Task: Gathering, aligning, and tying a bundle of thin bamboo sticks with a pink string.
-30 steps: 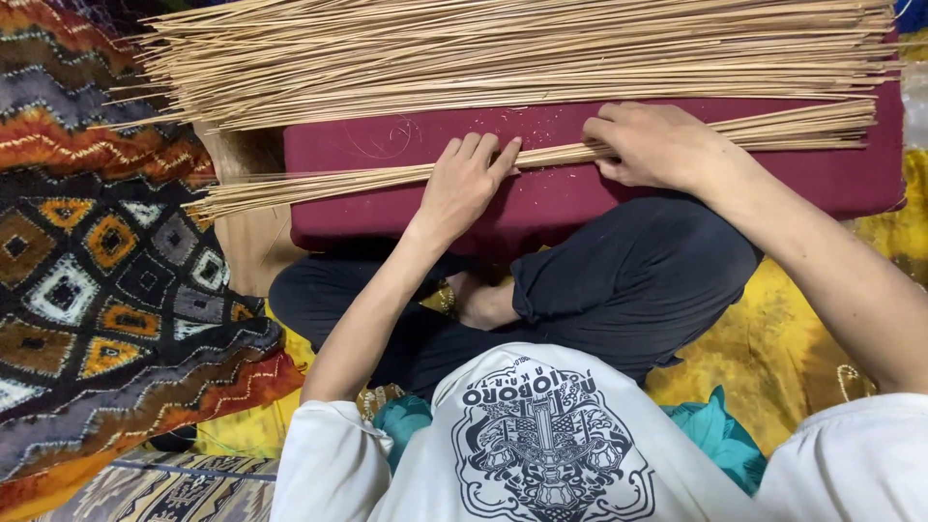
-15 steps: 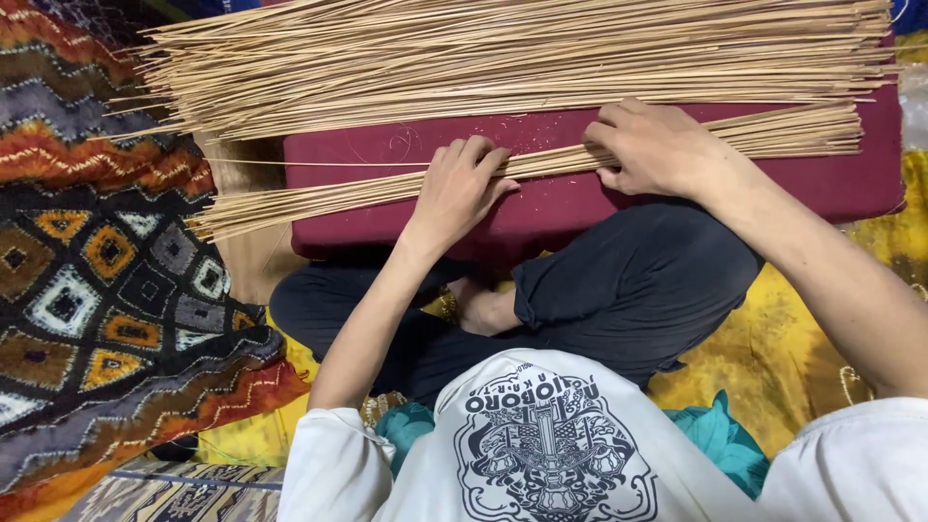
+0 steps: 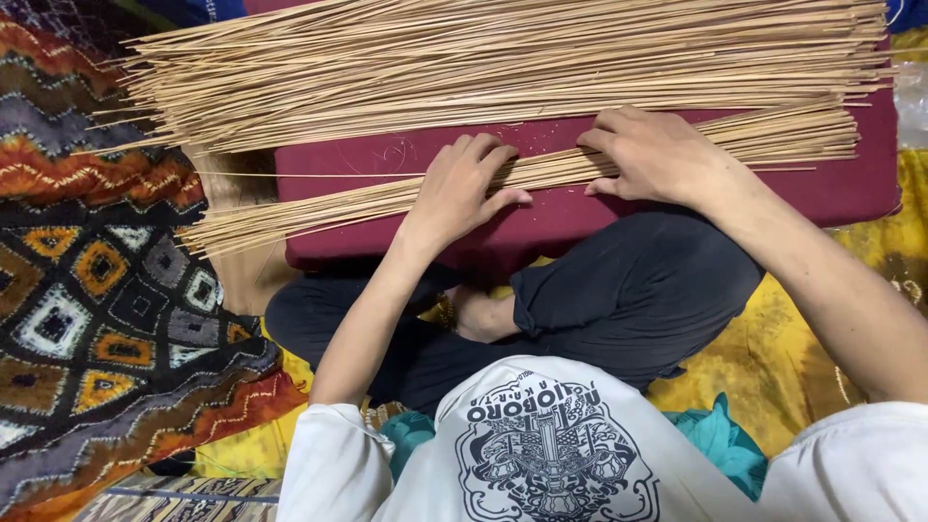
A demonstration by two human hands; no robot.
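A small bundle of thin pale sticks [image 3: 319, 208] lies across a maroon cushion [image 3: 773, 193] in front of my crossed legs. My left hand [image 3: 462, 191] rests on its middle, fingers over the top and thumb below. My right hand [image 3: 657, 150] cups the same bundle further right, thumb under it. Behind my hands, a much larger pile of the same long sticks [image 3: 483, 63] covers the cushion's far side. One single stick [image 3: 290, 175] lies apart between the pile and the bundle.
A patterned dark, orange and white cloth [image 3: 97, 290] lies to the left, under the stick ends. Yellow fabric [image 3: 773, 358] covers the floor on the right. A strip of wooden board [image 3: 246, 271] shows beside the cushion.
Both hands have slid a little toward me on the bundle, which now lies flatter and more spread. My left thumb has opened out below the sticks. A single stick lies apart at the left.
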